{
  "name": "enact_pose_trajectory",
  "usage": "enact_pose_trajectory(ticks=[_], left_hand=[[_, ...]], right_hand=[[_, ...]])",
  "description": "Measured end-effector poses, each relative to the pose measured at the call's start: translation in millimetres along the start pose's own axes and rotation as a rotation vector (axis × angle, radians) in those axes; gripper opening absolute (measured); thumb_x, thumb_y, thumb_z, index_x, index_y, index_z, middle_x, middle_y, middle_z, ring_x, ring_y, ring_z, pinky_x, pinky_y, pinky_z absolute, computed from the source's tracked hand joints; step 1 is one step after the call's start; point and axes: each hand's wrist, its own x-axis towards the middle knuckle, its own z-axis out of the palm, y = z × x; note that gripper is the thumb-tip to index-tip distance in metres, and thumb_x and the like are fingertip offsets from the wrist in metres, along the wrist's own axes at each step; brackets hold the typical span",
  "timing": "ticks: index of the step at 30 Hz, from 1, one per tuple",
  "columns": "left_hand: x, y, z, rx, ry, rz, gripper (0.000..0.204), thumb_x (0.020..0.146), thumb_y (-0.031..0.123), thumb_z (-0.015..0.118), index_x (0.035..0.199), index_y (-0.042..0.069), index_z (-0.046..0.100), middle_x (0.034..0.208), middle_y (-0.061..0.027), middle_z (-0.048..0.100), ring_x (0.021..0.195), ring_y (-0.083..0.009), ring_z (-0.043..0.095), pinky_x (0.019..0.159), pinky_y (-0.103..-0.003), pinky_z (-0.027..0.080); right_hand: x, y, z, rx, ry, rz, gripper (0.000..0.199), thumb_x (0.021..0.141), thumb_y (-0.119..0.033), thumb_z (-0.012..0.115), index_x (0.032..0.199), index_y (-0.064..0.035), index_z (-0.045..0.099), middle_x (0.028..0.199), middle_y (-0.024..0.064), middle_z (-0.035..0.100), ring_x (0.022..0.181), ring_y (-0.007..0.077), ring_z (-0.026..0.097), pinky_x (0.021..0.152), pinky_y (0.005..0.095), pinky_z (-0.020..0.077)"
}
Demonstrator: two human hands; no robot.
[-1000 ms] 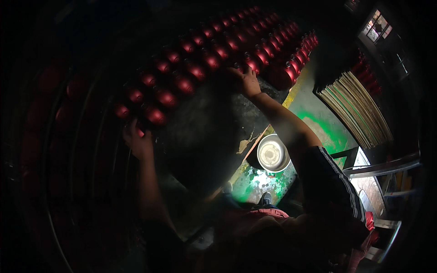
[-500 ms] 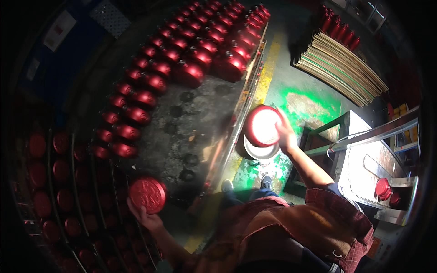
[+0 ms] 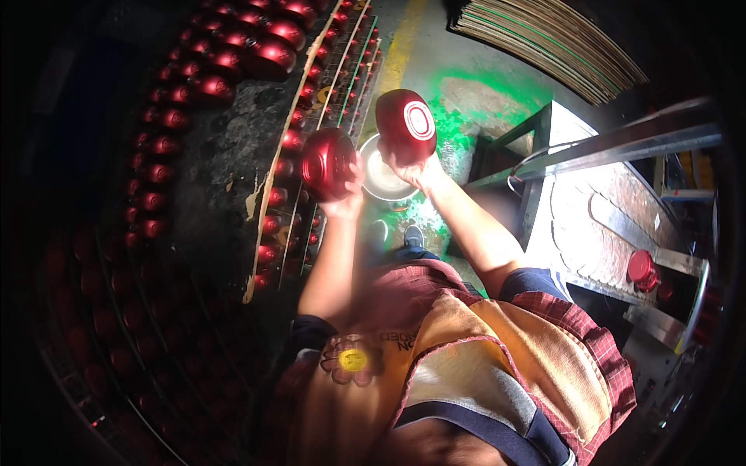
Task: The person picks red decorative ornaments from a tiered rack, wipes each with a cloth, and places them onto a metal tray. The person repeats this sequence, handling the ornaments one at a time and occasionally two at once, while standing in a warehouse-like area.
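My right hand grips a glossy red rounded vessel from below. A white ring mark shows on its side facing right. Close by on the left, my left hand is closed around a second red rounded vessel, darker in the shade, with its fingers along the right side. The two vessels are held side by side, a small gap apart. Beneath them a round white bucket stands on the floor, partly hidden by my right hand and its vessel.
Rows of red vessels stand on a dark board at left, with its wooden edge beside more stacked rows. Racks of red pieces lie in shadow lower left. A metal-framed table and stacked boards stand at right.
My left hand has come up and right, from beside the racks to next to my right hand, with a red vessel in it. The right-hand vessel has turned; its ringed side shows. The view has shifted.
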Motion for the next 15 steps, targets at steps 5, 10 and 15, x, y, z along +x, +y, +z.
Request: enact_pose_trajectory(ticks=[5,10,15], left_hand=[[25.0,10.2,-34.7,0.025,0.090,0.028,0.074,0.082,0.037,0.072,0.146,0.013,0.045,0.146,-0.0221,0.042,0.108,-0.0305,0.058,0.065,-0.035,0.059],[27.8,27.0,-63.2,-0.036,0.061,-0.047,0.066,0.086,0.033,0.068,0.145,0.013,0.048,0.150,-0.0141,0.042,0.115,-0.0309,0.054,0.068,-0.034,0.057],[-5.7,24.4,-27.0,0.363,0.212,-0.273,0.083,0.089,0.042,0.065,0.156,0.013,0.025,0.157,-0.0196,0.030,0.117,-0.0338,0.054,0.072,-0.040,0.059]], right_hand=[[-14.1,-0.5,11.7,-0.008,0.005,-0.048,0.049,0.096,-0.048,0.053,0.131,-0.0143,0.058,0.126,0.0166,0.061,0.107,0.0383,0.061,0.077,0.0460,0.0609],[-18.9,7.0,31.1,-0.178,0.300,-0.291,0.047,0.100,-0.052,0.047,0.118,-0.0106,0.062,0.112,0.0130,0.069,0.097,0.0317,0.065,0.082,0.0509,0.0554],[-145.2,17.8,55.4,-0.460,0.234,-0.538,0.045,0.102,-0.042,0.055,0.133,-0.0099,0.057,0.129,0.0094,0.064,0.114,0.0237,0.064,0.098,0.0437,0.0530]])
